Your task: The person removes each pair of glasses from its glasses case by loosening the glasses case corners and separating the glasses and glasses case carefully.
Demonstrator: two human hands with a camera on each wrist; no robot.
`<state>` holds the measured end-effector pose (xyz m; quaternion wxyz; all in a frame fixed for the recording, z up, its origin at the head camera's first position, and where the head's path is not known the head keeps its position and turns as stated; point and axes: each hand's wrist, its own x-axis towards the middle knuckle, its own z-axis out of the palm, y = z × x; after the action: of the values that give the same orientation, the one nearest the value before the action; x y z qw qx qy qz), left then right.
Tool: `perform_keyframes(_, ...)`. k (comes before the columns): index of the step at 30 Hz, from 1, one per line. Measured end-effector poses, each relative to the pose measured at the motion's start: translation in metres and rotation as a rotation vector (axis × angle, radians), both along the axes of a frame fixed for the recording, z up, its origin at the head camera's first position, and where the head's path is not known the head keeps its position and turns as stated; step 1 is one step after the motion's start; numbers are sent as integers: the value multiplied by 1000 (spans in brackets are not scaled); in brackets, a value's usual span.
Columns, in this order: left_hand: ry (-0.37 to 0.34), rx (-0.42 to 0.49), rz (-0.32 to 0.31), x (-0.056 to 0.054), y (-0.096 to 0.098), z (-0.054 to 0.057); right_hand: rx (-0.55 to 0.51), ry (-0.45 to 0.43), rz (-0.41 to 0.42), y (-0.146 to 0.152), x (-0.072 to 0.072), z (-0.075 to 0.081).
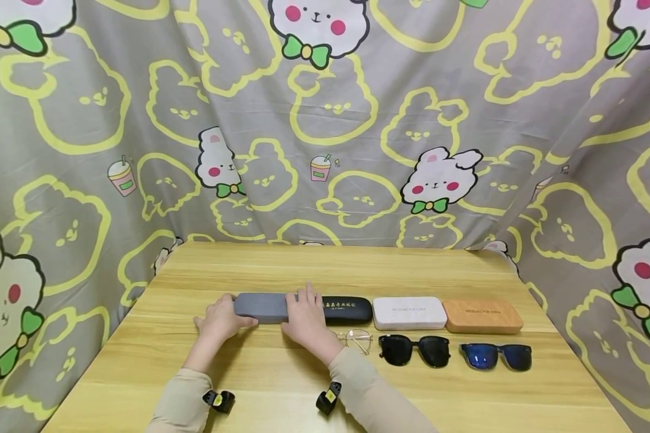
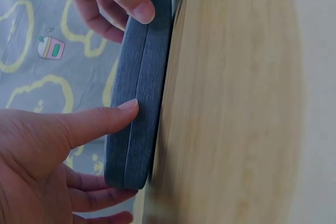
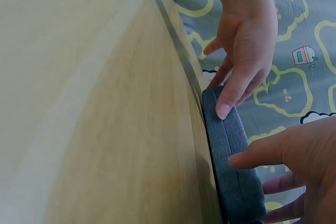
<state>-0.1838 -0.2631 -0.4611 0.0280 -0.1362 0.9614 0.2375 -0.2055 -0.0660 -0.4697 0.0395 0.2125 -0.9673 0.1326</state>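
Observation:
A closed grey glasses case (image 1: pixel 268 307) lies on the wooden table at the left end of a row of cases. My left hand (image 1: pixel 222 317) grips its left end, thumb on the front side and fingers around the far side. Toward the case's right end, my right hand (image 1: pixel 307 319) holds it with the thumb in front and the fingers over the top and back. In the left wrist view, the left thumb presses near the seam of the grey case (image 2: pixel 137 77). The right wrist view shows both thumbs on that same front side.
Right of the grey case stand a black case (image 1: pixel 352 310), a white case (image 1: pixel 410 314) and an orange-brown case (image 1: pixel 483 317). Thin-framed glasses (image 1: pixel 359 340), partly behind my right wrist, black sunglasses (image 1: pixel 434 350) and blue-lensed sunglasses (image 1: pixel 482 356) lie before them. A patterned curtain (image 1: pixel 346 120) surrounds the table.

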Motion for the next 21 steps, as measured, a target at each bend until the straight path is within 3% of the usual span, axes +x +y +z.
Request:
perform_keyframes(8,44,34,-77,-2,-7,-3,-11,-47,0,0,-7,-1)
perform_keyframes(13,16,24,-122,-7,-9,-7,-8,-46,17,1,-10,0)
perform_keyframes(21,-45,135,-105,-12,-15,-17,-5,-47,36,2,-14,3)
